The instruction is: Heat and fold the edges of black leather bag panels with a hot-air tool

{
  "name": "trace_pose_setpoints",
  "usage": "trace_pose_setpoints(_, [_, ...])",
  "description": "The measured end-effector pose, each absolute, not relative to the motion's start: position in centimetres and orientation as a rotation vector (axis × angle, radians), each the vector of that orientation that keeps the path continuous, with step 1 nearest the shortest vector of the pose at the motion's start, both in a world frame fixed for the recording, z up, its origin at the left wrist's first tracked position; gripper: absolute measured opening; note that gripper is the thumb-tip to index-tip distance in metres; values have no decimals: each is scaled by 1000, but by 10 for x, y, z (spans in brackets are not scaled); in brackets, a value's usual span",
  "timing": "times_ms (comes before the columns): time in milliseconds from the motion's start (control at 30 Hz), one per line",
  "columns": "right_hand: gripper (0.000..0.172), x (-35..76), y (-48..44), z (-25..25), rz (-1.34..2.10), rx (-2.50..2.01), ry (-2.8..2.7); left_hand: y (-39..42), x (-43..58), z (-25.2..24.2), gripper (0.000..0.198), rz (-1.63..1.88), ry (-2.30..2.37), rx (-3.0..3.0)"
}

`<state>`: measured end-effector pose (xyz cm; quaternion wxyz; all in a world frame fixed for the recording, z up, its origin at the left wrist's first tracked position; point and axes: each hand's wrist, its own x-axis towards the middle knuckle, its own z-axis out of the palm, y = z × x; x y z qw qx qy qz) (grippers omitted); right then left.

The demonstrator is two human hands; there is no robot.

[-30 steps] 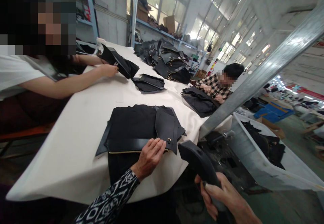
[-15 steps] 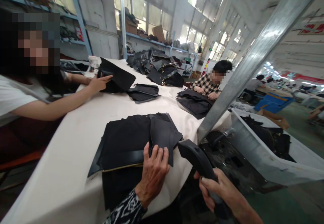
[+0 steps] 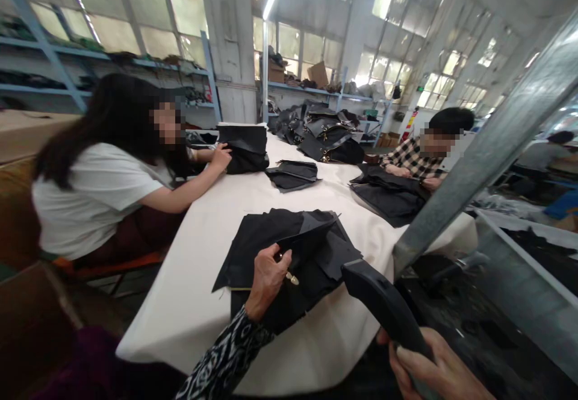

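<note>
daylight came through tall factory windows behind blue metal shelving, and a long desk under white cloth [image 3: 180, 303] ran away from the camera.

head view: the left hand [image 3: 266, 279], in a black-and-white patterned sleeve, had its fingers [image 3: 276, 255] pinched on the edge of a black leather flap [image 3: 311, 237], lifting it off the stack of black cut leather panels [image 3: 271, 237] lying at the near end of the desk; a small gold metal fitting [image 3: 292, 279] showed just beside the thumb. the raised flap seemed held up to expose what lay under it. the right hand [image 3: 433, 373] was clenched round the handle of a black plastic handheld tool [image 3: 383, 306], its head pointed up toward the flap, off the desk's right edge. the tool's working end was hard to make out, and the hand was cut off by the frame's bottom. a person in a white t-shirt [image 3: 90, 201] sat at the left, one hand on a black bag piece [image 3: 244, 147]; another in a checked shirt [image 3: 409, 158] worked on dark panels [image 3: 388, 195] at the right. a grey slanted metal post [image 3: 487, 147] hid part of the right side.
</note>
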<state>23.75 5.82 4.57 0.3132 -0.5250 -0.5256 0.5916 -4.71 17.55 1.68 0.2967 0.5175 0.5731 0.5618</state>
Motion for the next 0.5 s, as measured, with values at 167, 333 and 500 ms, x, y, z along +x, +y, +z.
trace_pose_setpoints(167, [47,204,69,63,1659,-1323,-1453,183,-58,5,18,1436,1307,1147])
trace_pose_setpoints(333, [45,176,86,75,1701,-1260,-1499,185,-62,0,21,1435,1123,973])
trace_pose_setpoints(500, [37,150,113,78,1765,-1182,-1560,180,-63,0,18,1426,1003,958])
